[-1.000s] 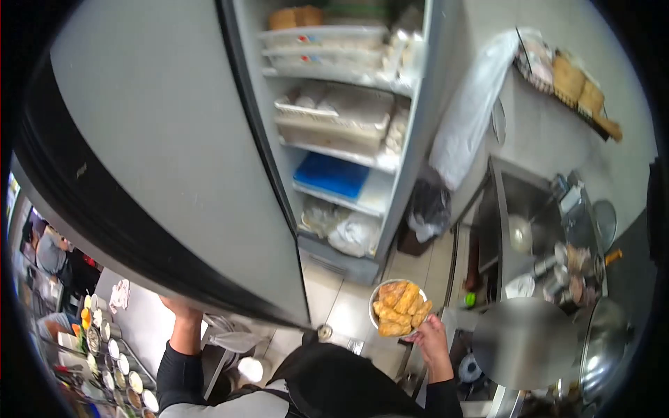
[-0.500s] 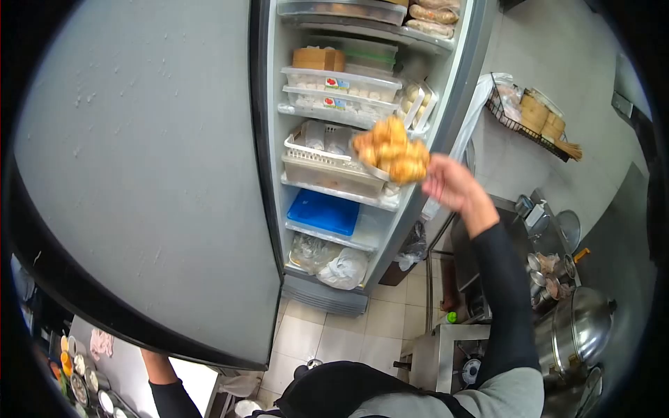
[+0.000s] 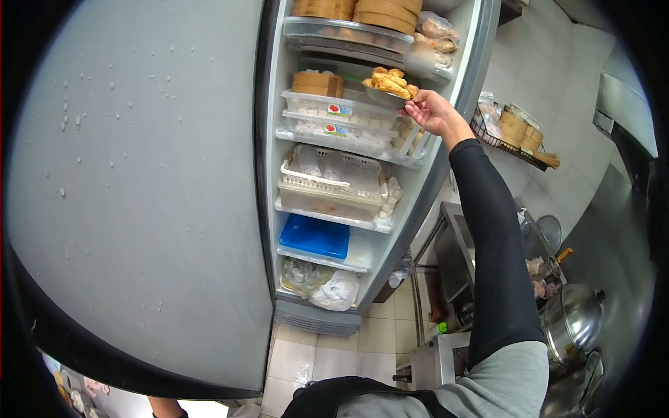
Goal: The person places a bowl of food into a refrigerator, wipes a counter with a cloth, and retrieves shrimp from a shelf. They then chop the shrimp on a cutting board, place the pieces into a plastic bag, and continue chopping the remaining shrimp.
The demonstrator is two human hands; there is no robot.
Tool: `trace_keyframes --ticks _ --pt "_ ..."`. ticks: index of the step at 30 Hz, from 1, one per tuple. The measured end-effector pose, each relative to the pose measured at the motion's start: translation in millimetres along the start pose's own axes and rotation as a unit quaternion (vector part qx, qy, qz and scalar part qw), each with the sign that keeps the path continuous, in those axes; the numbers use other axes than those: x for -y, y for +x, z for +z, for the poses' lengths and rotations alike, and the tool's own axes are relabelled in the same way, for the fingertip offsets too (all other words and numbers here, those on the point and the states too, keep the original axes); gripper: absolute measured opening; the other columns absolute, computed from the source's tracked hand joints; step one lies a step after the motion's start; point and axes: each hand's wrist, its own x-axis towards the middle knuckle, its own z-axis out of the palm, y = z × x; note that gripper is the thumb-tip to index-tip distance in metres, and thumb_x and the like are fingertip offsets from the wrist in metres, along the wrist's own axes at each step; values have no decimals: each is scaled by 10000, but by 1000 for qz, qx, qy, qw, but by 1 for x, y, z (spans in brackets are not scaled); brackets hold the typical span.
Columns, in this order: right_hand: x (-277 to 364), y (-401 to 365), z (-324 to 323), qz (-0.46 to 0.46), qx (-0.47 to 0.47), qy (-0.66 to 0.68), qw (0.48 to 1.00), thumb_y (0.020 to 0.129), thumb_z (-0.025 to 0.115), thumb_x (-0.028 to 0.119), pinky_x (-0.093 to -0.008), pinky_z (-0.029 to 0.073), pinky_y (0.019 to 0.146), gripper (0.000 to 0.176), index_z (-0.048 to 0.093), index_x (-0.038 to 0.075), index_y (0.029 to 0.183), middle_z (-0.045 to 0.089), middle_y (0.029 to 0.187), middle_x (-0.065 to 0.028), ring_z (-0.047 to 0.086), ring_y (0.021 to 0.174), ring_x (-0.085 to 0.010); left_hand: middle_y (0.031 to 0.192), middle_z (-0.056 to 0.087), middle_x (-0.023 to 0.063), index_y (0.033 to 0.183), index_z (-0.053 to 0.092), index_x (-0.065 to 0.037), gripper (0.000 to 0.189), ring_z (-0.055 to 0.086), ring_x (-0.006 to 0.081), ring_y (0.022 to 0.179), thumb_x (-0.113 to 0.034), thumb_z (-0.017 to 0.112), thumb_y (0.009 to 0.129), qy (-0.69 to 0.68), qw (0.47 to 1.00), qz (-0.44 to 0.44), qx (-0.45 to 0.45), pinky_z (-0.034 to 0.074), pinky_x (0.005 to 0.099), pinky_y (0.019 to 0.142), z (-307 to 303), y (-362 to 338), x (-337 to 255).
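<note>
My right hand (image 3: 432,113) grips the rim of a shallow plate (image 3: 385,95), fingers closed at its right edge. Golden-brown fried pieces (image 3: 390,82) are heaped on it. The plate is at the opening of an upright fridge, in front of the shelf gap above two stacked clear tubs (image 3: 339,120). Of my left arm, only the wrist (image 3: 166,407) shows at the bottom, below the edge of the open fridge door (image 3: 139,195); the left hand's fingers are hidden.
Bamboo steamers (image 3: 383,14) and bagged food (image 3: 436,38) fill the upper shelf. Lower down are a white basket (image 3: 313,182), a blue lid (image 3: 315,235) and plastic bags (image 3: 334,289). On the right are a wall rack (image 3: 512,145) and a large metal pot (image 3: 573,320).
My right hand has lifted the plate of fried pieces upward and slightly left, toward the upper shelves. The view has shifted upward, and less of my left forearm shows.
</note>
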Motion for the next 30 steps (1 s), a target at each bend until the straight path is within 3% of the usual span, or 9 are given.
trace_keyframes --ticks 8,15,18,21,23,25,27,29,30 --pt "-5 42 5 -18 -45 -19 999 933 517 -10 -318 668 729 178 550 -68 1098 686 898 -134 744 810 -236 1323 590 90 1467 443 -59 626 581 225 1155 -532 355 1067 -15 999 -17 25 454 370 993 49 -25 7" --pt "-17 40 -4 -23 51 -39 998 989 463 25 -353 656 830 259 487 -156 1173 667 1096 -265 730 956 -308 1341 578 89 1485 427 -61 655 568 220 1169 -557 352 1063 -12 999 -19 45 434 366 1005 115 -74 -1" --pt "-48 -32 -36 -132 110 -83 982 982 603 155 -339 590 860 247 610 -50 1121 702 1040 -193 708 879 -239 1349 574 89 1492 420 -62 668 562 218 1175 -568 351 1062 -4 998 -20 59 425 365 1011 144 -98 -3" --pt "-127 -118 -97 -146 248 -134 948 1006 605 317 -303 574 712 317 625 39 1155 712 962 -100 691 792 -140 1357 569 88 1500 412 -63 681 557 215 1181 -579 350 1060 -5 997 -31 69 416 363 1016 170 -120 -2" --pt "-212 -169 -140 -67 291 -178 938 1012 615 295 -315 602 612 314 623 13 1151 726 885 -115 715 687 -190 1362 565 88 1505 408 -63 690 553 214 1185 -586 349 1059 -11 994 -42 100 410 362 1019 186 -124 6" --pt "-311 -197 -194 163 285 -214 920 1023 603 234 -300 594 686 192 666 55 1053 734 888 -106 711 722 -164 1367 562 88 1510 403 -64 698 549 212 1189 -593 348 1058 -18 987 -63 143 404 361 1023 197 -116 15" --pt "-436 -220 -246 270 286 -331 858 966 560 157 -302 579 657 187 686 53 1057 736 883 -91 697 739 -163 1372 559 87 1516 398 -64 707 546 211 1193 -600 347 1057 0 980 -96 172 398 360 1026 214 -107 26" --pt "-552 -257 -273 263 525 -390 710 869 585 221 -321 535 575 284 720 55 1056 729 851 -51 681 733 -157 1387 547 125 1532 369 -48 746 569 213 1160 -601 407 1033 47 980 -128 144 416 352 989 224 -108 35" --pt "-540 -277 -243 235 623 -421 616 899 615 218 -328 554 650 321 709 43 1152 731 903 -55 684 775 -154 1399 536 162 1545 342 -32 790 594 216 1125 -598 468 1009 85 977 -155 117 437 343 951 220 -113 36"
